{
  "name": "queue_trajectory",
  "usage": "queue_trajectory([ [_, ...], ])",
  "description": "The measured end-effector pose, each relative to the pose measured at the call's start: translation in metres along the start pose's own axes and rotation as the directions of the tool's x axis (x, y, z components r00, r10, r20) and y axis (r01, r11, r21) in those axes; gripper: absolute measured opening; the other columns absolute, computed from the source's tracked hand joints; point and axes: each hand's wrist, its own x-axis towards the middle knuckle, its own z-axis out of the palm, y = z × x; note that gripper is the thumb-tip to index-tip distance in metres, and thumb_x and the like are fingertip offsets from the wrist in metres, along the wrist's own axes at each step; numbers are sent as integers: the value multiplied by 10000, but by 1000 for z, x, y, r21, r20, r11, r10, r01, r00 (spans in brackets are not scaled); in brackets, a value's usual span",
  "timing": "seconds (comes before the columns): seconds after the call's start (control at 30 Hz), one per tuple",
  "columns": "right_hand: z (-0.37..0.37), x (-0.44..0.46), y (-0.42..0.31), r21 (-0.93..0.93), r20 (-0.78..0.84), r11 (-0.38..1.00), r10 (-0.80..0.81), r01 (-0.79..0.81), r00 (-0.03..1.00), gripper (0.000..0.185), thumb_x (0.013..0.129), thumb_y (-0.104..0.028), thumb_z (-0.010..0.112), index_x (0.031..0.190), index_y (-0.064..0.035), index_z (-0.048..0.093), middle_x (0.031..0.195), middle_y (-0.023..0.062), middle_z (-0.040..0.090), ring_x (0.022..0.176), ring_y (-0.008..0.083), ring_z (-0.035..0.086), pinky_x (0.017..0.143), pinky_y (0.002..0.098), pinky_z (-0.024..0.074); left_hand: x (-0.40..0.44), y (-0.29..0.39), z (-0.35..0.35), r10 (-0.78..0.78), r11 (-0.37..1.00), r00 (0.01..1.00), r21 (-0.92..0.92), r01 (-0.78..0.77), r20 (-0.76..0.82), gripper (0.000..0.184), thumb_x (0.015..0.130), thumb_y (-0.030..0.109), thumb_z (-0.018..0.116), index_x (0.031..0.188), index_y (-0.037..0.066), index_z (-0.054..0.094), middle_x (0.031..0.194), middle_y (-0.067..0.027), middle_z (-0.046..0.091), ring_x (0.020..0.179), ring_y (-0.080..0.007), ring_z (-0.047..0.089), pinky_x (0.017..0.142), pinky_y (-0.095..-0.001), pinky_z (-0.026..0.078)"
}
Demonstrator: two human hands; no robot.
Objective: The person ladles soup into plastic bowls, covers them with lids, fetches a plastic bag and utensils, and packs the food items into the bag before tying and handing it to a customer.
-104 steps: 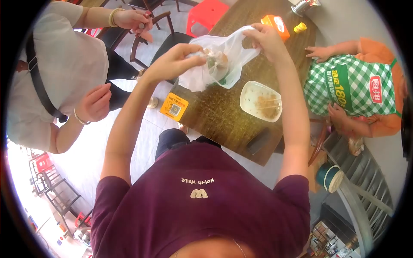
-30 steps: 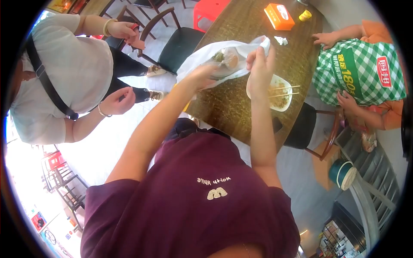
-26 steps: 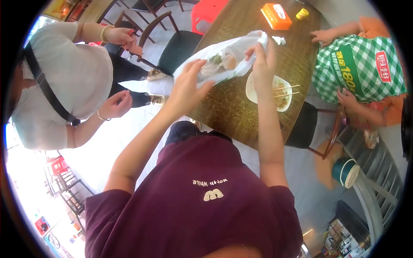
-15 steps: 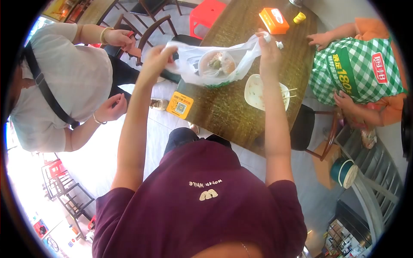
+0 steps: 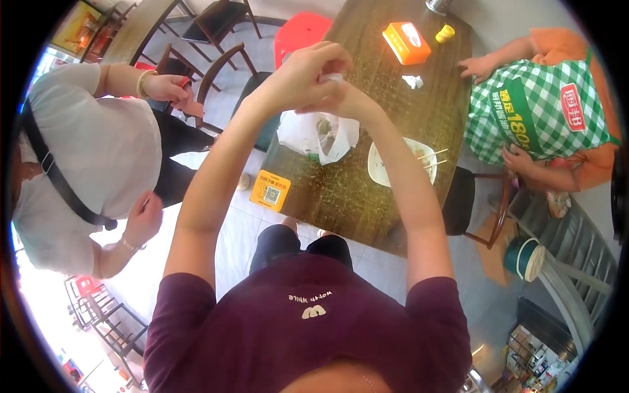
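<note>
A thin white plastic bag (image 5: pixel 298 134) hangs or rests at the near left of the wooden table, with a bowl of food showing blurrily through it. Above it, my left hand (image 5: pixel 304 73) is closed around the gathered top of the bag. My right hand (image 5: pixel 341 101) meets it there, its fingers also closed on the bag's handles and partly hidden behind the left. A bit of white plastic pokes out between the two hands. Right of the bag, a white dish (image 5: pixel 383 170) with food remains and wooden chopsticks (image 5: pixel 429 157) lies partly behind my right forearm.
The table (image 5: pixel 327 203) also bears an orange tissue box (image 5: pixel 406 43), a yellow container (image 5: pixel 445 33), crumpled tissue (image 5: pixel 413 81) and a yellow QR-code card (image 5: pixel 270 190). One person in a white shirt (image 5: pixel 92 157) stands left; another in a green checked apron (image 5: pixel 537 111) is right.
My hands were apart, stretching the bag's handles wide; now they have come together over the bag, its top gathered between them. The person at left has lowered one hand.
</note>
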Motion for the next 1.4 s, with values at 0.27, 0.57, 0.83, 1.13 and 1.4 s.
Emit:
queue_trajectory([
  [0.27, -9, -4, -5, 502, 79, 704, 541, -502, 837, 408, 863, -417, 458, 957, -38, 575, 760, 53, 581, 695, 128, 586, 586, 277, 474, -37, -57, 20, -308, 803, 951, -532, 267, 13, 302, 797, 67, 601, 1097, 38, 570, 1006, -28, 609, 831, -135, 578, 737, -256, 472],
  [0.57, -13, -13, 13, 751, 58, 585, 403, -306, 913, 251, 870, -258, 499, 850, -32, 604, 694, 31, 570, 525, 98, 486, 446, 231, 387, -54, -43, 51, -196, 927, 847, -375, -4, -493, 514, 659, 80, 754, 1111, 35, 513, 983, -97, 600, 924, -211, 580, 805, -327, 460],
  [0.83, -19, -16, 20, 244, 112, 953, 153, -176, 982, 84, 719, -57, 641, 797, -26, 644, 801, 23, 568, 764, 138, 541, 648, 274, 444, -67, -112, 45, -338, 459, 836, -700, 547, 432, 297, 842, 250, 499, 966, -5, 588, 883, -92, 608, 805, -175, 574, 722, -265, 446],
  [1.13, 14, -18, 25, -827, -247, 538, -608, 162, 755, 182, 642, -96, 682, 702, -90, 511, 702, 44, 497, 644, 216, 519, 499, 319, 422, -44, -83, 37, -610, 259, 720, -776, 575, 331, 329, 869, 332, 571, 975, 25, 624, 868, -42, 626, 758, -97, 582, 720, -246, 467],
  [1.4, 78, -131, 81, -428, -564, 892, -138, -145, 814, 226, 780, -107, 663, 643, -24, 504, 572, 86, 480, 489, 234, 458, 430, 338, 343, -82, -164, 62, -874, 298, 486, -770, 564, 18, 233, 878, 287, 559, 925, 68, 620, 789, 10, 606, 691, -69, 540, 677, -224, 418],
])
